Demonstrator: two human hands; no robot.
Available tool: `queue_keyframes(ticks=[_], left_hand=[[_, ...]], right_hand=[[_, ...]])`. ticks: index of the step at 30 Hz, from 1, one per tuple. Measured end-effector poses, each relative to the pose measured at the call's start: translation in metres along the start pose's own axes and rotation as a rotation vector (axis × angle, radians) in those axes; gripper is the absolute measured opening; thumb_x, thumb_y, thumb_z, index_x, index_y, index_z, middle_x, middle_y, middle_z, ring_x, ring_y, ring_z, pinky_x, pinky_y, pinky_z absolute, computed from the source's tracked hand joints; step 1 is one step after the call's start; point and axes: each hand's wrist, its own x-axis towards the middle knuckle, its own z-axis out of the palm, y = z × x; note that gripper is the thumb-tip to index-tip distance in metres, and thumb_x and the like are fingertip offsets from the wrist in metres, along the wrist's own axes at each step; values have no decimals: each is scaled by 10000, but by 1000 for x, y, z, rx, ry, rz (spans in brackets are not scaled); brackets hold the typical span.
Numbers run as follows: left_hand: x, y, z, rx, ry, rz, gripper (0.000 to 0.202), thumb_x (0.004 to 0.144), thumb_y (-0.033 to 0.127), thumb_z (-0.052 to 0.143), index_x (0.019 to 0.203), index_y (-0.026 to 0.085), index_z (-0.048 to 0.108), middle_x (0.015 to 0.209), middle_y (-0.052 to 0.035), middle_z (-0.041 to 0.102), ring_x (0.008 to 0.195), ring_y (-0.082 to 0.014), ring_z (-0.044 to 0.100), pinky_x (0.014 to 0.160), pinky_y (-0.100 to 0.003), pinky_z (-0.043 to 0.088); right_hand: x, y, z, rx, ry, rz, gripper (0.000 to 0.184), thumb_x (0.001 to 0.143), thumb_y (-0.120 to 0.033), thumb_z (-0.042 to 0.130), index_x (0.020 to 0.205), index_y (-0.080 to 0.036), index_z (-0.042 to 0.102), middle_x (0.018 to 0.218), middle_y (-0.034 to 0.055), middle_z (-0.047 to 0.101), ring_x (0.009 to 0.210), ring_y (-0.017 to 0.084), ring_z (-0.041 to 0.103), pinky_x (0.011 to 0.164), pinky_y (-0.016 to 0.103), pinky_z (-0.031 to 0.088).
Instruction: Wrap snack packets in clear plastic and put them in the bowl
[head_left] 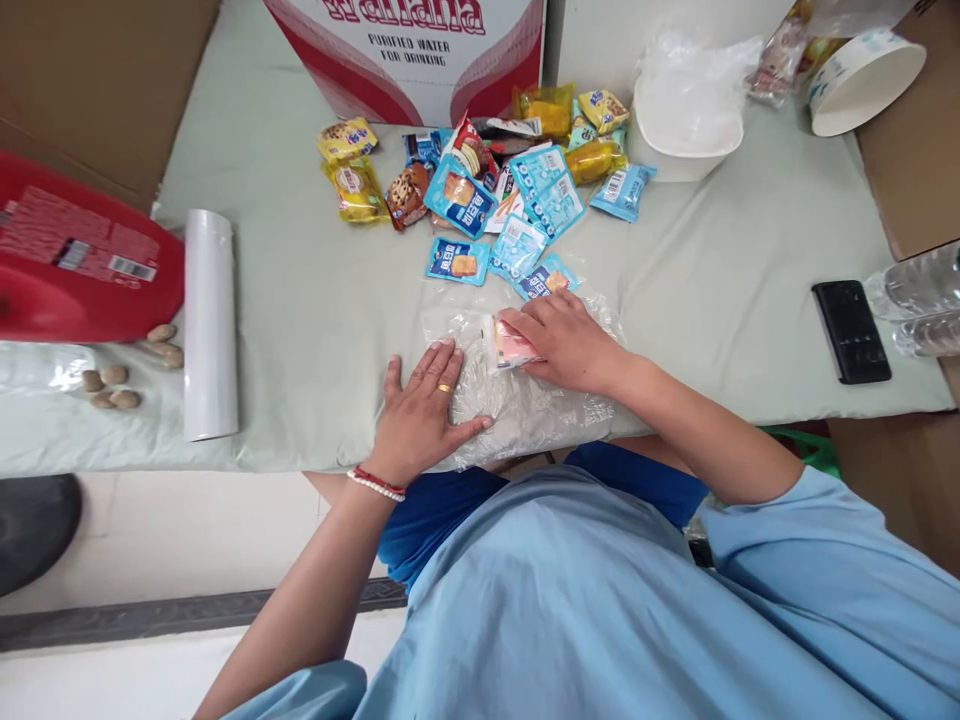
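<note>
A clear plastic bag (536, 420) lies flat on the table in front of me. My left hand (424, 405) rests on its left edge, fingers stretched out and palm down. Over the bag, my right hand (566, 340) has its fingers closed on a small pink packet (514, 343), whose right part they cover. Just beyond the bag are blue snack packets (459, 261), one of them (549, 277) close to my right fingers. Behind these spreads a pile of mixed snacks, with a red packet (472, 150) and yellow packets (596, 160).
A white plastic roll (210, 325) and a red container (82, 250) are at the left, near several brown nuts (112, 375). A water carton (420, 60) stands at the back. To the right are a lined white tub (686, 130), a tipped paper bowl (866, 85), a phone (851, 331) and bottles (919, 285).
</note>
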Motion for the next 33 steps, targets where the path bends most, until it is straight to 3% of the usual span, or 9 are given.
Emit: queue_keyframes(ticks=[5,12,15,18,22,30,33], left_hand=[[0,-1,0,1,1,-11,986,960,781,462,1695,167,230,1721,-221,321,1589,-397,341,1295,-683,54],[-1,0,-4,5,-23,-63,1022,943,785,484,1693,142,224,1725,-237,298,1593,-418,323,1283,-721,58],[-1,-1,-4,8,-16,-56,1025,946,792,467,1692,133,222,1725,-240,297,1590,-422,326,1280,-727,59],[-2,-2,-4,2,-12,-43,1022,947,799,458,1693,143,219,1724,-243,299,1588,-424,330,1278,-726,62],[-5,-3,-5,-13,-8,-33,1022,949,798,464,1693,147,203,1719,-254,306,1592,-416,324,1284,-705,67],[-14,-8,-4,-43,31,-14,1041,945,778,519,1700,172,135,1728,-256,286,1590,-419,327,1283,-701,103],[-19,-5,-9,-35,105,-12,980,955,705,574,1694,199,175,1725,-231,313,1613,-420,275,1293,-695,118]], right_hand=[[-5,-7,2,8,102,0,619,983,-361,699,1542,-216,475,1395,166,608,1425,360,434,1272,633,152],[-23,21,-9,16,214,184,626,1006,-357,615,1581,-184,441,1431,211,565,1401,405,429,1216,660,235],[-25,18,-12,51,204,126,641,1000,-383,627,1583,-194,440,1438,192,562,1399,394,435,1224,646,243],[-17,0,-7,60,156,25,586,1008,-346,630,1560,-232,469,1440,158,579,1446,362,408,1266,643,166],[-8,-15,9,53,29,65,602,987,-270,671,1552,-211,469,1406,177,604,1402,355,467,1248,684,187],[-11,-8,15,26,10,28,684,944,-230,720,1575,-208,457,1468,189,593,1520,382,377,1269,722,102],[-11,-8,10,46,6,10,746,932,-295,749,1601,-225,428,1572,189,520,1550,393,336,1264,746,85]])
